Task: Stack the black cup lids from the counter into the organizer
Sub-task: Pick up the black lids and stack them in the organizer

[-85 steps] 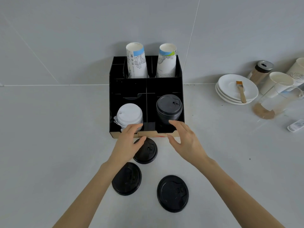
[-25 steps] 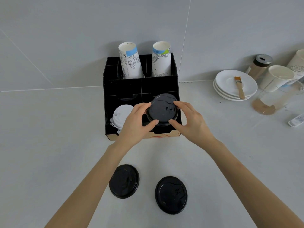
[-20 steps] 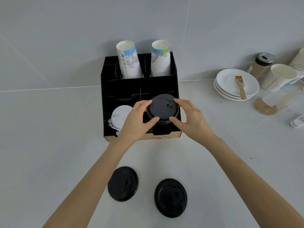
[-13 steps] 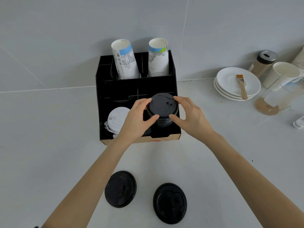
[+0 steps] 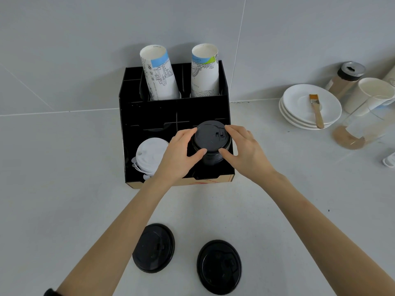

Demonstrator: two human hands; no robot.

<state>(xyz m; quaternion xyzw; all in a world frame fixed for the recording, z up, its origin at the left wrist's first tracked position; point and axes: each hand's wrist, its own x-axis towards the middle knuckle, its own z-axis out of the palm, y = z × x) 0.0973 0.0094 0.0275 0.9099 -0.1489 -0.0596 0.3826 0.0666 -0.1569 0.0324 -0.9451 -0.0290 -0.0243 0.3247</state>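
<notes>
Both hands pinch the top black lid [image 5: 210,136] of the black lid stack [image 5: 212,154] in the organizer's [image 5: 171,112] front right compartment. The left hand [image 5: 178,155] grips its left rim between thumb and curled fingers; the right hand [image 5: 245,152] grips the right rim the same way. Left of that stack, in the front left compartment, sits a stack of white lids [image 5: 148,155]. Two printed paper cups [image 5: 159,73] stand in the organizer's rear slots. In front of the organizer, on the counter [image 5: 64,189], lie two loose black lids, one to the left [image 5: 153,247] and one to the right [image 5: 219,267], apart from each other.
</notes>
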